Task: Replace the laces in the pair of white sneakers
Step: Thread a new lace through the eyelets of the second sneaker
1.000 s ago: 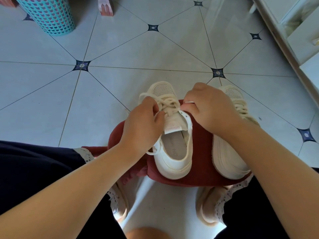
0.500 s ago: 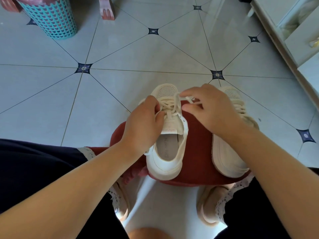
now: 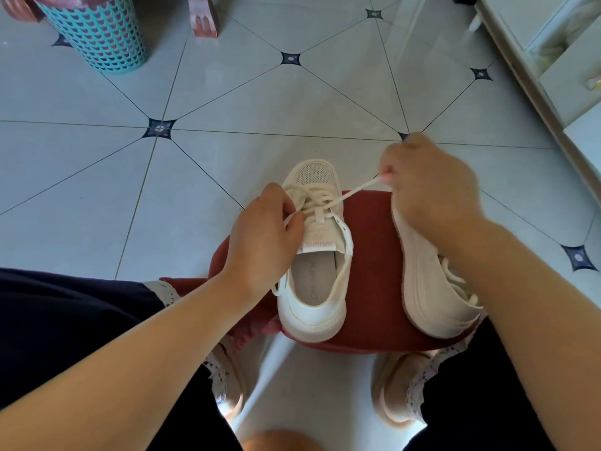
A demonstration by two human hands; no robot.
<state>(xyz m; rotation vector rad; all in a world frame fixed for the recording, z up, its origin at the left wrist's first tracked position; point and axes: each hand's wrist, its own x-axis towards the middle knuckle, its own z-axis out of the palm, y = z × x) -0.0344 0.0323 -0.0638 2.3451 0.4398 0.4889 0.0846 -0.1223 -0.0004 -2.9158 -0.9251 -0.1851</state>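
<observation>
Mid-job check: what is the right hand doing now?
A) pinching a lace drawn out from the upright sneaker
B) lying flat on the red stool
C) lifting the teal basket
A: the right hand pinches a lace stretched taut from the upright sneaker.

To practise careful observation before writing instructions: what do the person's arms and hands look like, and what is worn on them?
The left hand and right hand show no gloves, rings or watch. The left forearm and right forearm are bare, with no sleeves in view. The only clothing seen is dark fabric edged with pale lace trim, over the legs.
</observation>
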